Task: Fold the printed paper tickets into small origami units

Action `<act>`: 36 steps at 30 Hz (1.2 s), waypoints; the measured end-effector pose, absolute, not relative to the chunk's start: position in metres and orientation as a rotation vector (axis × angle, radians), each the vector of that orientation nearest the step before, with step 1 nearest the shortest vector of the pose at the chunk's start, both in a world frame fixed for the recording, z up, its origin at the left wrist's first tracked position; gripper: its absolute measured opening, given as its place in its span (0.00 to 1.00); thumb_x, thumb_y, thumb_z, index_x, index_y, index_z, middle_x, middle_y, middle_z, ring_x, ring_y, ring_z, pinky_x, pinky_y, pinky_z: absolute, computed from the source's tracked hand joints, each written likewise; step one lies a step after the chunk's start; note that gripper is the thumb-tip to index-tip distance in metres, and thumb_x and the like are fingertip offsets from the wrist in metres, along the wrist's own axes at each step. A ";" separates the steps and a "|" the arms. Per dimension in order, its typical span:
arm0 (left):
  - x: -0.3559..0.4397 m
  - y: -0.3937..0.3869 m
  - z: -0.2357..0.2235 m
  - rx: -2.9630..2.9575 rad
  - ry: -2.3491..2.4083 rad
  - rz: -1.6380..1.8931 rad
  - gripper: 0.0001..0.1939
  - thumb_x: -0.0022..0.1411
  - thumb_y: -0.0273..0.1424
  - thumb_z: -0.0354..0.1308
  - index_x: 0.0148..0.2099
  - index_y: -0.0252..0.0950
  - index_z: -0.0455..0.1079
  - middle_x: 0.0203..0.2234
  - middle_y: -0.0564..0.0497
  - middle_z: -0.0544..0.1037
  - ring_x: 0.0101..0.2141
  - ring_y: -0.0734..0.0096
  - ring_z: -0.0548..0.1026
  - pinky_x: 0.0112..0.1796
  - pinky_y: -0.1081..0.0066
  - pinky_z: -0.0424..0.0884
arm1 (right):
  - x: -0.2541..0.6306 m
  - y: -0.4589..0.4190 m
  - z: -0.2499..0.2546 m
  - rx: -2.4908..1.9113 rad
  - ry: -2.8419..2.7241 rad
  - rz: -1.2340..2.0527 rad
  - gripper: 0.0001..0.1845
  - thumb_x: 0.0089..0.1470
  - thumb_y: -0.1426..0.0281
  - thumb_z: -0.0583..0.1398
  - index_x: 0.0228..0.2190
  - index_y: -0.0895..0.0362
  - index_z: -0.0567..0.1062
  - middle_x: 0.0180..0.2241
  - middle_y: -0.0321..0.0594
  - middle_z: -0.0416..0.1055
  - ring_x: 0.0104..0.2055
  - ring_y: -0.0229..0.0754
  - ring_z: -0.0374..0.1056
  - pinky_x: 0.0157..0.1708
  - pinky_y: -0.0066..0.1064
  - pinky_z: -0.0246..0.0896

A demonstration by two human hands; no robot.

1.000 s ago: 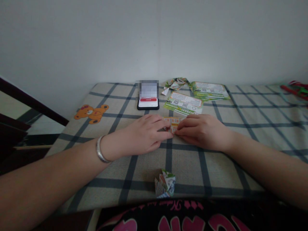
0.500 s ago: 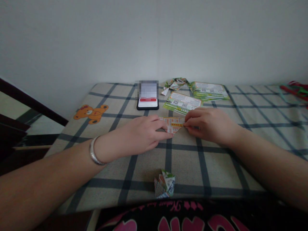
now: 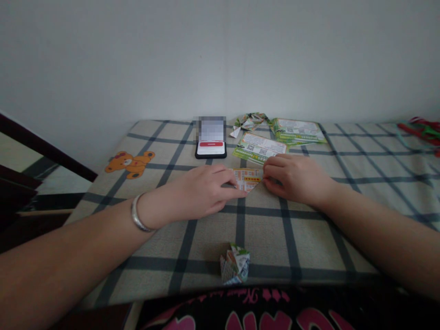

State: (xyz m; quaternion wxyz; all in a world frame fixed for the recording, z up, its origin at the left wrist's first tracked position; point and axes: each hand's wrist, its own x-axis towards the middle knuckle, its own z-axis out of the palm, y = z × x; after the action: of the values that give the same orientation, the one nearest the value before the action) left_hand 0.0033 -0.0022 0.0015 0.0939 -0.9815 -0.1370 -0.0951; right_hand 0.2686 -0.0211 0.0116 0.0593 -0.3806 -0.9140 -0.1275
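A small folded orange-printed paper (image 3: 248, 178) lies flat on the checked cloth (image 3: 309, 238) in the middle of the table. My left hand (image 3: 199, 190), with a silver bangle on its wrist, presses its fingertips on the paper's left side. My right hand (image 3: 295, 176) has its fingers pinched together on the paper's right edge. A finished folded paper shape (image 3: 235, 264) stands near the front edge, below both hands.
A phone (image 3: 211, 140) lies behind the hands. Green printed leaflets (image 3: 263, 147) and a stack of them (image 3: 298, 129) lie at the back, with folded paper pieces (image 3: 249, 121) beside them. Red and green strips (image 3: 421, 130) lie far right. A bear print (image 3: 129, 163) marks the cloth's left.
My right hand has slid from the paper's lower middle up and to the right along its edge. More of the paper now shows. My left hand has held still.
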 end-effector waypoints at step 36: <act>0.005 -0.003 -0.002 -2.870 -0.586 -0.448 0.08 0.64 0.31 0.55 0.44 0.36 0.73 0.42 0.46 0.74 0.43 0.62 0.71 0.45 0.61 0.71 | 0.257 -0.030 0.010 -0.903 -2.695 -0.512 0.14 0.60 0.65 0.55 0.44 0.57 0.76 0.36 0.44 0.76 0.40 0.47 0.67 0.40 0.37 0.57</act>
State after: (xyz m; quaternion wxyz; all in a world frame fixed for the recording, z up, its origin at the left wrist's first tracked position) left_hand 0.0048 -0.0031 -0.0023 0.0893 -0.9647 -0.1969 -0.1507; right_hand 0.2565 -0.0300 0.0095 0.1264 -0.3102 -0.9257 -0.1759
